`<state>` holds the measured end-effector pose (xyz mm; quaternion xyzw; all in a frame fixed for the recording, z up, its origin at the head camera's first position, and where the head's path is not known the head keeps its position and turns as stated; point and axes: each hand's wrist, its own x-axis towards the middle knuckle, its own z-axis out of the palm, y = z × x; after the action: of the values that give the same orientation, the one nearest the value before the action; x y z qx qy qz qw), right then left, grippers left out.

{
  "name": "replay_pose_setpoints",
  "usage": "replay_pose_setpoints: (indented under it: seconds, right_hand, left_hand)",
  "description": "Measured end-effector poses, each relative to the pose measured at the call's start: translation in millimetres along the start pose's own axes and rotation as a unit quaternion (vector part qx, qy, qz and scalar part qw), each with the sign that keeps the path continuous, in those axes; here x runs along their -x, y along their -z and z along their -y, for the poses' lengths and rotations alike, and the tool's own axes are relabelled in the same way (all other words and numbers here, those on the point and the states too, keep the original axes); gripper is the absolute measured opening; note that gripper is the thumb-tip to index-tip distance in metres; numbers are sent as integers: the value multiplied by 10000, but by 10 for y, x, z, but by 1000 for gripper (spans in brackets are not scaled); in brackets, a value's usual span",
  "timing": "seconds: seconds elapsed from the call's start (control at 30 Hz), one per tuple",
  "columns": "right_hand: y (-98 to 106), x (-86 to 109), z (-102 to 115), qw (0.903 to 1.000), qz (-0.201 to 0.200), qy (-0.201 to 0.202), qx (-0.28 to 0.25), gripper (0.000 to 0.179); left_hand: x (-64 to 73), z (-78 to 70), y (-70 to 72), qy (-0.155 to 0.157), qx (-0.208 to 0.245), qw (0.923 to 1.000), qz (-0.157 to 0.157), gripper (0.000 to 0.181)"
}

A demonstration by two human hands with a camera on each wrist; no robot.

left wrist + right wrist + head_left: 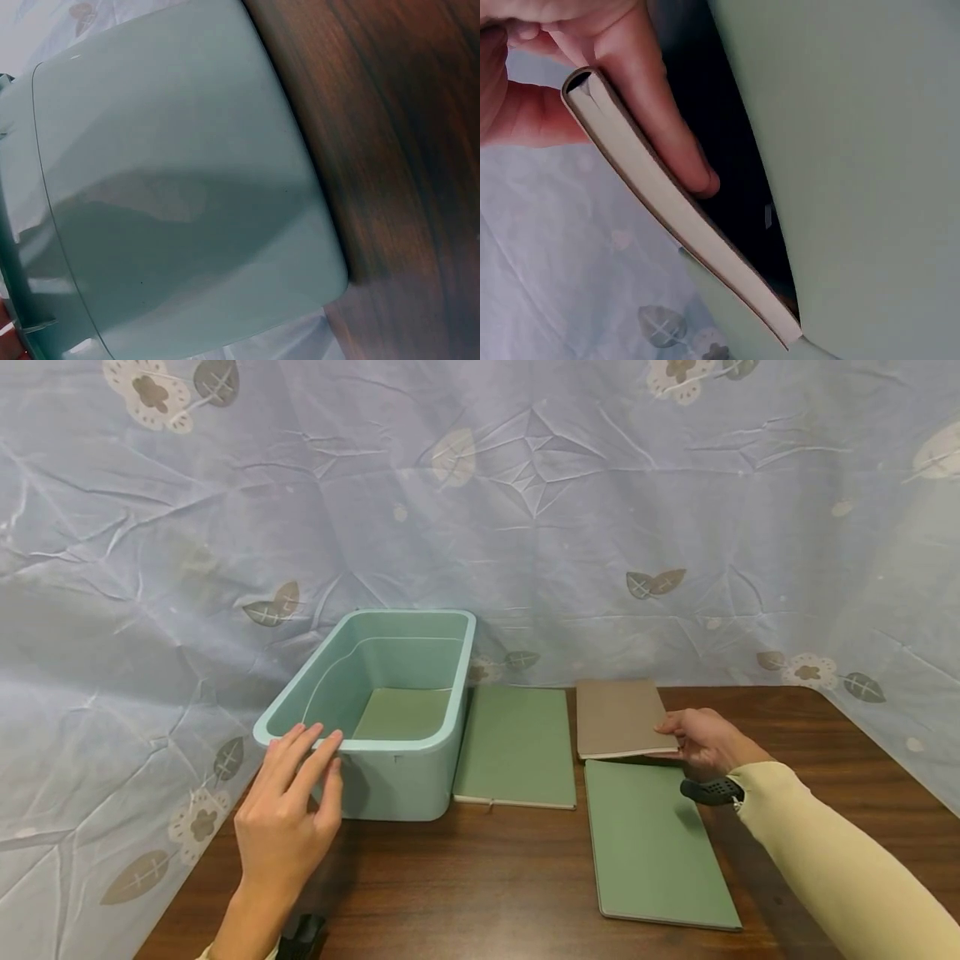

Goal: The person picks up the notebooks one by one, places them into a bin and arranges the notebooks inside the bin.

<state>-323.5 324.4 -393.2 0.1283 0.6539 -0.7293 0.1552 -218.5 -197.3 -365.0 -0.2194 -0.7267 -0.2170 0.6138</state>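
Observation:
My right hand (705, 739) pinches the right edge of a brown notebook (618, 718), thumb on the cover and fingers underneath. In the right wrist view the notebook's pale page block (667, 202) shows edge-on, its spine end by the hand. That notebook lies tilted, its right side raised. Just in front of it, a green notebook (656, 843) lies flat on the table. On the left, my left hand (288, 810) rests its extended fingers on the near rim of a light teal plastic bin (397, 785). The bin's outer wall (172, 150) fills most of the left wrist view.
Another green notebook (517, 747) lies between the bin and the brown notebook. Inside the bin, a green notebook (401, 714) lies on the bottom. The dark wooden table (465, 885) meets a patterned cloth (540, 568) hanging behind and at the sides.

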Motion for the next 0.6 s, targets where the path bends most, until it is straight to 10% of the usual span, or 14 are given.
replay_pose_setpoints:
  seconds: [0.6]
  right_hand:
    - [-106,146,98,9977,113,37,-668,83]
  left_hand:
    - [49,54,12,-38,-175,9997,187,25]
